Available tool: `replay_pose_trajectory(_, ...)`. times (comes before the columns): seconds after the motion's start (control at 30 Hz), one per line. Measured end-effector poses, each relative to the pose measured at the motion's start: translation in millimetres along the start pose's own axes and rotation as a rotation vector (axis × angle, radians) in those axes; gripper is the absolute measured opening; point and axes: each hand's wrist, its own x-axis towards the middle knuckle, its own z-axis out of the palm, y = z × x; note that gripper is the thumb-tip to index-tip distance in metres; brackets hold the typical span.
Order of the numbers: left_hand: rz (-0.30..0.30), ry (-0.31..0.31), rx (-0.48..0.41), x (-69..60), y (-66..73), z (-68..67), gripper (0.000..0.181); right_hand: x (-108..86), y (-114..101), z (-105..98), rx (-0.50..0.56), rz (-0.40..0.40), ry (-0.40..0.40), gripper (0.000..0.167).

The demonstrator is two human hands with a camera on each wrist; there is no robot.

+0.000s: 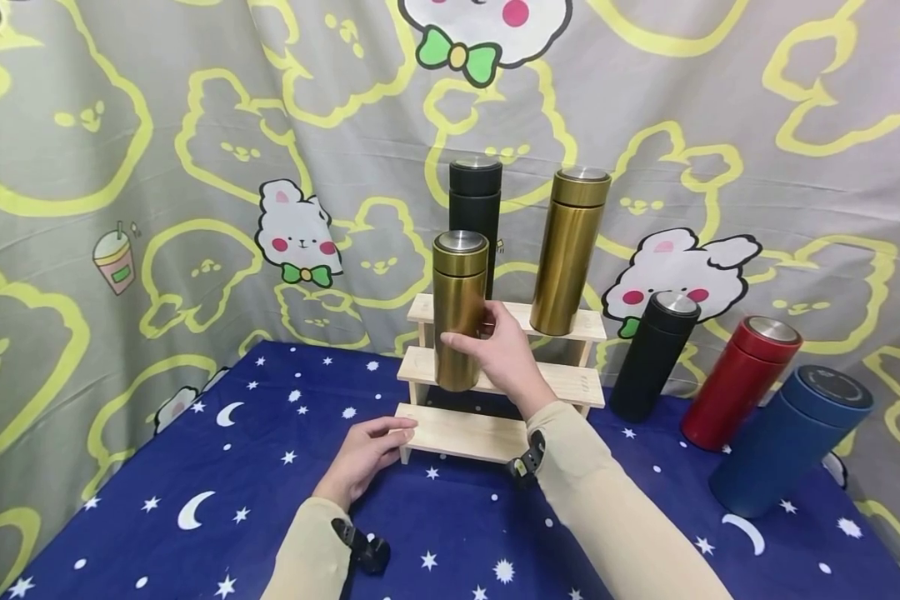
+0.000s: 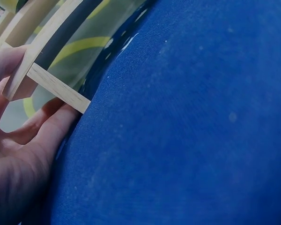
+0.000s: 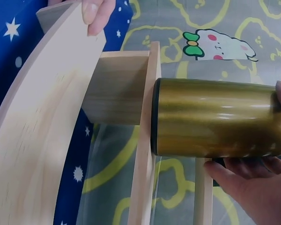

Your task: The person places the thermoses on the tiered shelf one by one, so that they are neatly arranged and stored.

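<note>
My right hand [image 1: 504, 352] grips a gold vacuum flask [image 1: 459, 312] with a steel-topped lid, thumb on the near side. The flask is upright at the left end of the middle step of a three-step wooden stand [image 1: 457, 432]. In the right wrist view, the flask's dark base [image 3: 155, 117] meets that step's board. My left hand [image 1: 371, 450] holds the left end of the bottom step; the left wrist view shows digits on the board [image 2: 30, 61] and others by its leg [image 2: 58, 88]. On the top step stand a black flask [image 1: 476, 196] and another gold flask [image 1: 568, 258].
Right of the stand, a black flask [image 1: 656, 354], a red flask [image 1: 742, 383] and a blue flask [image 1: 791, 442] stand on the star-patterned blue cloth [image 1: 270, 500]. A patterned grey curtain [image 1: 217, 108] hangs close behind the stand.
</note>
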Motion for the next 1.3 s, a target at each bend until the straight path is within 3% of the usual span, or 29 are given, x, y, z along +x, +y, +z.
replay_pose_trajectory(0.4,0.002,0.001,0.008,-1.4,0.8,0.9,0.024,-7.1,-6,-6,0.004,-0.015,0.000,0.080)
replay_pose_trajectory(0.63,-0.008,-0.002,0.004,-2.3,1.6,1.4,0.024,-19.5,-9,-16,-0.070,-0.025,0.008,0.074)
replay_pose_trajectory(1.3,-0.012,-0.005,0.011,-3.7,3.8,0.2,0.026,-59.0,6,-59,-0.016,-0.097,0.006,0.054)
